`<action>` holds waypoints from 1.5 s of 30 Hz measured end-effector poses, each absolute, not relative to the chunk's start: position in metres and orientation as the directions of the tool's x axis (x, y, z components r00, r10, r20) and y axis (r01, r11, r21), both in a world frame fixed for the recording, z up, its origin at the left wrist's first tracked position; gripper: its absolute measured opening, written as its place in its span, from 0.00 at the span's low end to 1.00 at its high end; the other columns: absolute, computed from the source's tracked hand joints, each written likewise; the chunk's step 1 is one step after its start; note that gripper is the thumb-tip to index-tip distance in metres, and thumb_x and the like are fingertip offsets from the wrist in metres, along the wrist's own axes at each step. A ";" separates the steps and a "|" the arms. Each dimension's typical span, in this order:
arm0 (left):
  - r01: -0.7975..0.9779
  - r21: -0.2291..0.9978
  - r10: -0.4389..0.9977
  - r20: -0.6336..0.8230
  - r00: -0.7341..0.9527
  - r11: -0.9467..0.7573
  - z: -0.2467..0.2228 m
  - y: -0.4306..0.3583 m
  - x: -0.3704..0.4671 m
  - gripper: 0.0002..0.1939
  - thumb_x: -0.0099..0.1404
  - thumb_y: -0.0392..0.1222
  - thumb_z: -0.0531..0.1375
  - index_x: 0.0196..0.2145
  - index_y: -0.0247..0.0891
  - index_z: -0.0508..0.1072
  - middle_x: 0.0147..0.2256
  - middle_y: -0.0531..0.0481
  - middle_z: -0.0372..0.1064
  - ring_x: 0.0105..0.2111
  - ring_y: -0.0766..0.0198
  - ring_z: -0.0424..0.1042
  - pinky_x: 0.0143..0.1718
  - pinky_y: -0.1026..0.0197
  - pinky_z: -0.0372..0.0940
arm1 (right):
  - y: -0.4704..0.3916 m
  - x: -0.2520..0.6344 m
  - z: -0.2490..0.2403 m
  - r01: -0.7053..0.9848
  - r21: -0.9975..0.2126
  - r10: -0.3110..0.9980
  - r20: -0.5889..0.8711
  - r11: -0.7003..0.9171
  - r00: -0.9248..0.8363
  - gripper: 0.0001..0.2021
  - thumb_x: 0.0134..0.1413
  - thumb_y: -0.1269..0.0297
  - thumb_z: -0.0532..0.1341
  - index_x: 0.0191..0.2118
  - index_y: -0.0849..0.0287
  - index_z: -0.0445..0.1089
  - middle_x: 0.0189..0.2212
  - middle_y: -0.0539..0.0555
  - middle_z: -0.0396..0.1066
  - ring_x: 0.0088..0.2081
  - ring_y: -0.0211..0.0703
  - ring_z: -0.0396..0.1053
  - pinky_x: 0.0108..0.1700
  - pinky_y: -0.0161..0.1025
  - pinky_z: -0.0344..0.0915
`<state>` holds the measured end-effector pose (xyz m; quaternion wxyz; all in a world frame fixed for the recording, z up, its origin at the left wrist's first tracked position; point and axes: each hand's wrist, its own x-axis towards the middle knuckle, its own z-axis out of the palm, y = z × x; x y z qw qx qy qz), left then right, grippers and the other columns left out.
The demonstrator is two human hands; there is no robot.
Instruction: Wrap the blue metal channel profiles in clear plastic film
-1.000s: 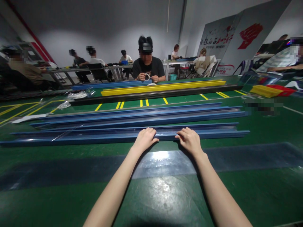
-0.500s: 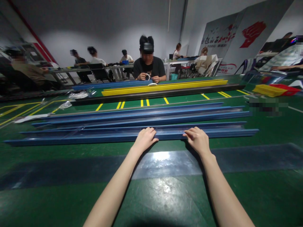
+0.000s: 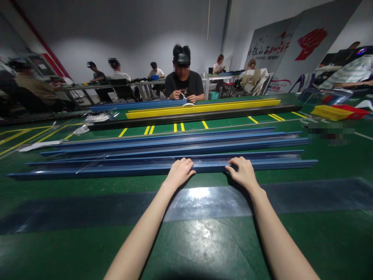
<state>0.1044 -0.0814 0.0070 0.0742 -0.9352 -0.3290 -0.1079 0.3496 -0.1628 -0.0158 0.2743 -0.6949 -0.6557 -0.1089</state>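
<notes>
Both hands (image 3: 180, 171) (image 3: 244, 172) hold the nearest blue channel (image 3: 210, 167), the right one loosely; the channel sits farther right than earlier.

Fingertips of the left hand's grip (image 3: 181, 171) drop out of sight behind the front wall of the near blue channel (image 3: 116, 171). Those of the right hand's grip (image 3: 243, 171) are partly hidden too, and any contact there is hard to judge. The bottom edge cuts both forearms (image 3: 136, 237); they cover parts of the clear strip (image 3: 210, 202), which runs off at left and right. Pixelation masks a dark item (image 3: 329, 136) on the bench (image 3: 204, 251). The bench hides the lower body of the person opposite (image 3: 186, 83), whose white loop (image 3: 182, 95) is too small to identify. The right edge crops a striped sleeve (image 3: 339, 77).
</notes>
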 end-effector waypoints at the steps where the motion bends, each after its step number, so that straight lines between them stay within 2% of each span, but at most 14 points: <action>1: 0.631 -0.064 0.600 0.251 0.760 -0.773 0.007 -0.081 0.104 0.10 0.61 0.47 0.56 0.34 0.37 0.67 0.39 0.50 0.68 0.40 0.60 0.64 0.37 0.60 0.57 | -0.163 0.348 -0.016 0.971 -0.238 0.858 0.501 0.013 0.111 0.09 0.51 0.61 0.54 0.29 0.57 0.69 0.30 0.52 0.72 0.36 0.44 0.64 0.37 0.40 0.51; 7: 0.629 -0.054 0.600 0.249 0.761 -0.776 0.007 -0.082 0.104 0.10 0.61 0.47 0.56 0.36 0.38 0.68 0.40 0.50 0.69 0.40 0.60 0.64 0.37 0.60 0.58 | -0.159 0.330 -0.012 0.968 -0.235 0.880 0.473 0.088 0.035 0.11 0.53 0.57 0.54 0.31 0.57 0.68 0.33 0.53 0.72 0.37 0.45 0.64 0.38 0.41 0.50; 12: 0.634 -0.052 0.606 0.242 0.758 -0.772 0.007 -0.082 0.105 0.10 0.61 0.47 0.56 0.37 0.38 0.68 0.41 0.50 0.69 0.41 0.59 0.65 0.38 0.59 0.59 | -0.151 0.316 -0.008 0.922 -0.333 0.901 0.432 0.201 -0.040 0.11 0.55 0.55 0.53 0.33 0.56 0.68 0.34 0.52 0.72 0.38 0.42 0.64 0.38 0.38 0.52; 14: 0.636 -0.051 0.608 0.241 0.756 -0.770 0.007 -0.081 0.105 0.11 0.61 0.47 0.56 0.37 0.38 0.68 0.41 0.50 0.69 0.41 0.59 0.65 0.38 0.59 0.59 | -0.149 0.315 -0.010 0.932 -0.312 0.908 0.418 0.187 -0.042 0.11 0.55 0.56 0.53 0.34 0.57 0.67 0.34 0.52 0.71 0.38 0.42 0.64 0.38 0.38 0.52; 21: 0.644 -0.031 0.622 0.228 0.749 -0.764 0.007 -0.081 0.105 0.11 0.61 0.47 0.56 0.37 0.38 0.69 0.40 0.49 0.70 0.40 0.60 0.65 0.39 0.60 0.59 | -0.151 0.313 -0.016 0.990 -0.098 0.932 0.358 0.103 -0.062 0.14 0.58 0.56 0.49 0.35 0.58 0.67 0.33 0.55 0.70 0.38 0.45 0.62 0.37 0.39 0.49; 24: 0.646 -0.021 0.626 0.223 0.747 -0.763 0.008 -0.081 0.105 0.11 0.61 0.47 0.56 0.37 0.38 0.69 0.40 0.48 0.70 0.41 0.59 0.66 0.39 0.60 0.59 | -0.152 0.311 -0.013 0.994 -0.057 0.936 0.347 0.093 -0.068 0.15 0.58 0.55 0.48 0.36 0.58 0.66 0.34 0.55 0.70 0.38 0.45 0.62 0.37 0.39 0.49; 32: 0.650 0.011 0.638 0.208 0.742 -0.760 0.009 -0.082 0.105 0.11 0.61 0.47 0.56 0.37 0.38 0.69 0.39 0.48 0.71 0.40 0.59 0.66 0.39 0.59 0.59 | -0.152 0.310 -0.010 0.992 -0.069 0.937 0.341 0.104 -0.074 0.15 0.59 0.56 0.49 0.41 0.59 0.66 0.39 0.56 0.71 0.40 0.45 0.62 0.37 0.39 0.50; 45: 0.658 0.024 0.648 0.202 0.735 -0.753 0.007 -0.080 0.105 0.11 0.62 0.47 0.55 0.35 0.38 0.70 0.36 0.48 0.72 0.39 0.59 0.67 0.38 0.59 0.60 | -0.152 0.310 -0.013 0.992 -0.083 0.938 0.342 0.095 -0.061 0.16 0.59 0.56 0.48 0.43 0.59 0.66 0.40 0.57 0.71 0.42 0.46 0.63 0.39 0.40 0.51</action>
